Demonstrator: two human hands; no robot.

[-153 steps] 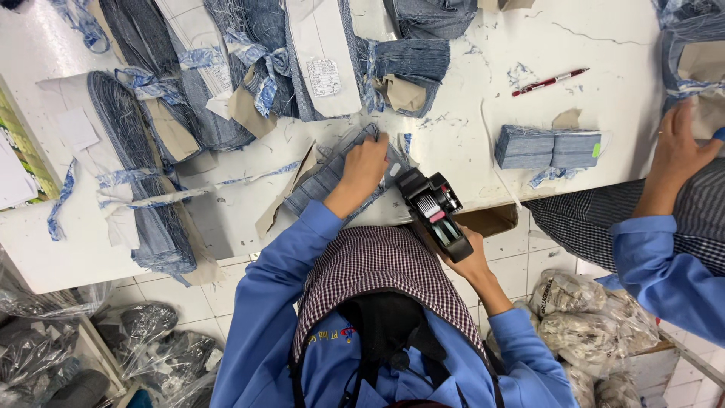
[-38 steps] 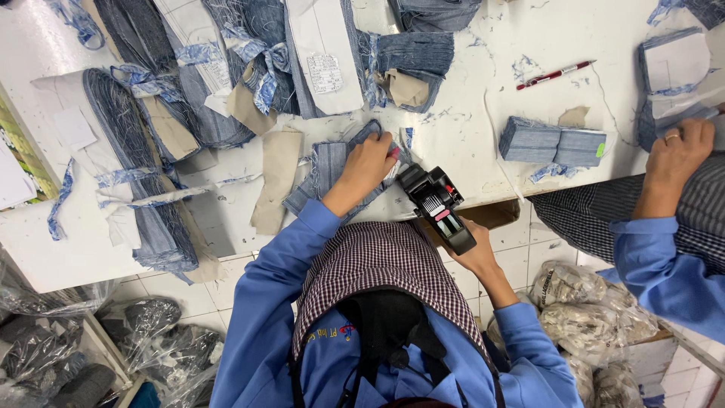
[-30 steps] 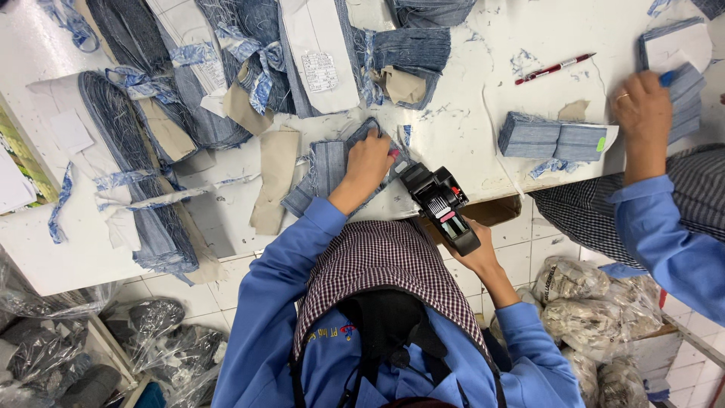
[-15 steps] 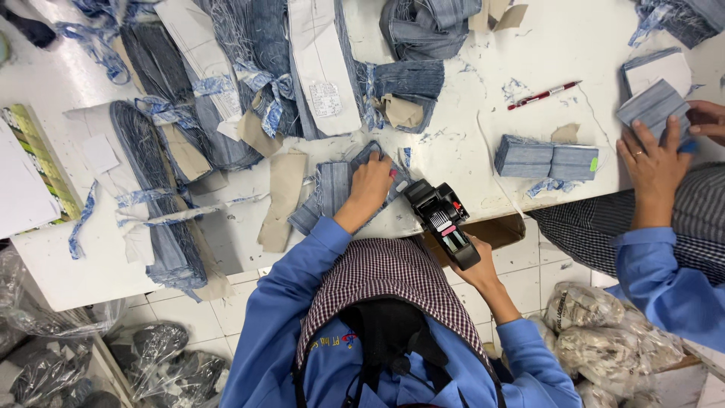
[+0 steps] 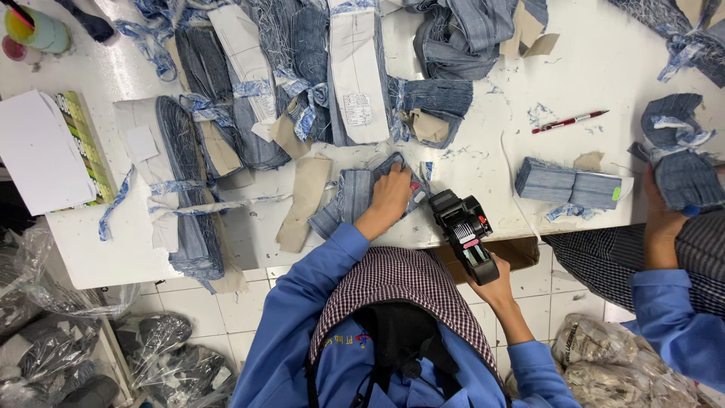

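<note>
My left hand (image 5: 389, 200) presses flat on a small stack of blue denim pieces (image 5: 349, 198) near the front edge of the white table (image 5: 483, 162). Gripped in my right hand (image 5: 495, 283) is a black hand-held label gun (image 5: 464, 230), its head close to the right edge of that stack. My blue sleeves and a checked head covering fill the lower middle of the view.
Tied denim bundles (image 5: 302, 83) and tan paper pieces (image 5: 302, 200) cover the table's back and left. A folded denim stack (image 5: 570, 185) and a red pen (image 5: 568, 121) lie to the right. A co-worker's hand (image 5: 661, 219) holds a denim bundle (image 5: 680, 155). Plastic bags (image 5: 91, 347) sit on the floor.
The co-worker's hand has shifted about and now holds a denim bundle at the right edge. My left hand stays on the stack and my right keeps the label gun beside it.
</note>
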